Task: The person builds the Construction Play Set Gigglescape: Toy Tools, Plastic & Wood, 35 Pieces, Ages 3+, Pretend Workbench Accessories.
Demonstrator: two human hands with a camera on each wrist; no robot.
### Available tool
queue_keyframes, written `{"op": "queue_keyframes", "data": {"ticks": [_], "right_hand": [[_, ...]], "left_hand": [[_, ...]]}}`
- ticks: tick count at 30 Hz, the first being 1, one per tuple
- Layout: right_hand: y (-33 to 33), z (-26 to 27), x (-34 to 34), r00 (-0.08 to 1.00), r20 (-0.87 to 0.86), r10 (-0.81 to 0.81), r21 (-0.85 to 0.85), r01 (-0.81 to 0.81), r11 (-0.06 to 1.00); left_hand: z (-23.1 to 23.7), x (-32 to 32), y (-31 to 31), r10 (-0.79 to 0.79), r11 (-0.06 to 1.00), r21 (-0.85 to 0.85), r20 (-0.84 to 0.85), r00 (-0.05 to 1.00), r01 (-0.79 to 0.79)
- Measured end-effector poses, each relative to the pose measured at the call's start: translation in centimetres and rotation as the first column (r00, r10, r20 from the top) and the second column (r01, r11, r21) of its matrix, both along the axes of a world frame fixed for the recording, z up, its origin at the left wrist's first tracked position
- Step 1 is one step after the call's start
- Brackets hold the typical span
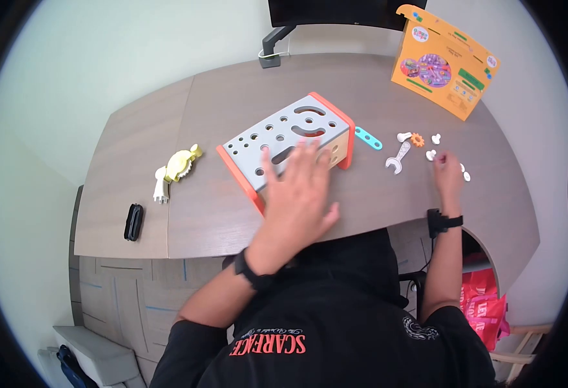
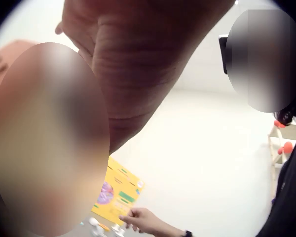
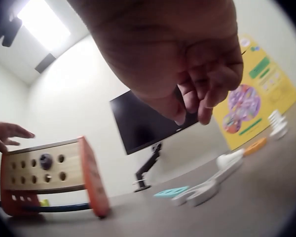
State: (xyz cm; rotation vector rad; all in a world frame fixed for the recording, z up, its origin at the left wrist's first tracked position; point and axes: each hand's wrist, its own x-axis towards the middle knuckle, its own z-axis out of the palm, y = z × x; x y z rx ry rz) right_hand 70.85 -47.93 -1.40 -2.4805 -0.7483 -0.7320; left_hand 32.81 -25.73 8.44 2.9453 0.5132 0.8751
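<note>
Bench (image 1: 226, 84): wood-toned, curving round right in front of me.
Toy workbench (image 1: 268, 145): standing mid-bench, grey holed top, orange-red ends!
My left grip (image 1: 300, 187): over the toy's near edge, fingers spread, nothing grasped.
My right grip (image 1: 449, 178): off to the right, fingers loosely bent, nothing visible between them.
Toy wrench (image 1: 399, 157): white, lying between workbench and right grip.
White screw (image 1: 431, 155): just beside my right fingertips!

A box-shaped toy workbench (image 1: 281, 128) with a grey hole-punched top, pale wooden side and red-orange ends is stood upright, its near edge overlapped by the left hand (image 1: 299, 187). Right of the workbench, a small white plastic screw (image 1: 430, 155) is placed just beside the right hand (image 1: 449, 178).
</note>
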Motion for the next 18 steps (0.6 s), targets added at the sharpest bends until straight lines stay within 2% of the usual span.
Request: {"op": "queue_keyframes", "data": {"ticks": [2,4,5,8,10,13,18], "right_hand": [[-2.7,-1.1,3.2,0.995,0.051,-0.091,-0.078,0.094,0.992],[-4.3,-1.9,5.2,0.984,0.105,-0.143,-0.150,0.157,0.976],[-4.7,-2.4,6.0,0.990,0.028,-0.138,-0.149,0.141,0.979],[-4.9,-3.0,7.2,0.980,-0.164,-0.111,-0.165,0.084,0.983],[-5.0,-3.3,7.3,0.965,-0.245,-0.092,-0.203,0.042,0.978],[-4.8,-3.0,6.7,0.966,-0.256,-0.040,-0.172,-0.005,0.985],[-4.1,-1.9,5.5,0.957,-0.273,-0.096,-0.150,0.056,0.987]], "left_hand": [[-1.3,2.9,-0.9,-0.036,0.999,0.040,0.012,0.999,0.035],[-3.9,6.2,-0.3,0.112,0.974,0.196,0.029,0.993,-0.116],[-4.3,7.3,0.0,0.184,0.944,0.271,0.049,0.982,-0.190],[-5.0,8.7,0.0,0.312,0.891,0.345,0.008,0.950,-0.296],[-5.5,8.8,0.2,0.338,0.867,0.393,-0.009,0.941,-0.307],[-6.2,8.9,0.8,0.364,0.825,0.459,0.014,0.931,-0.330],[-6.6,8.6,1.6,0.369,0.801,0.496,0.032,0.929,-0.335]]}}
